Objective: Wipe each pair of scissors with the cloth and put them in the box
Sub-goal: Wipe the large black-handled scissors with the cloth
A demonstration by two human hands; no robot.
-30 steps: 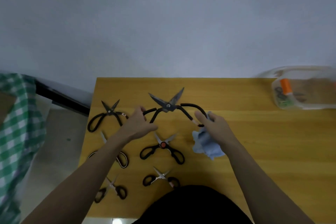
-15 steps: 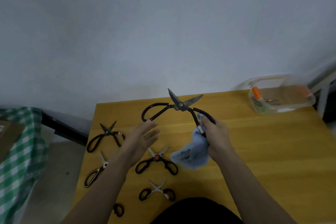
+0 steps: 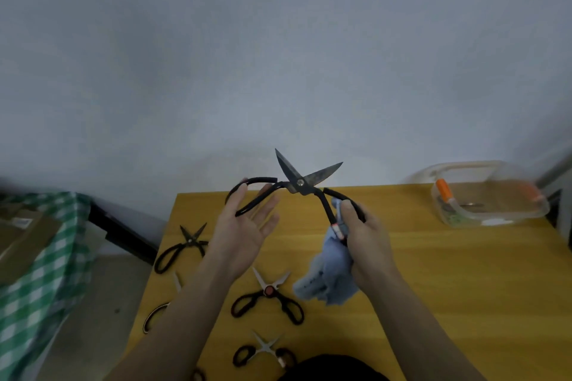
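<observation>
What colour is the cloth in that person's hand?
Light blue; the cloth hangs from the right hand, seen in the head view.

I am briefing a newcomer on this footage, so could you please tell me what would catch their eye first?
The big scissors, blades spread, are raised mid-frame over the table's far edge. The right hand grips one handle along with the blue cloth, while the open left hand reaches to the other. Smaller scissors lie below on the table; the box sits far right.

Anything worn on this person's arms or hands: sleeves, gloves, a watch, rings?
Nothing visible. The left hand and right hand are bare, with no gloves, rings or watch showing. Both forearms are uncovered to the bottom edge of the picture, no sleeves in view. A dark garment covers the body at the bottom centre.
</observation>
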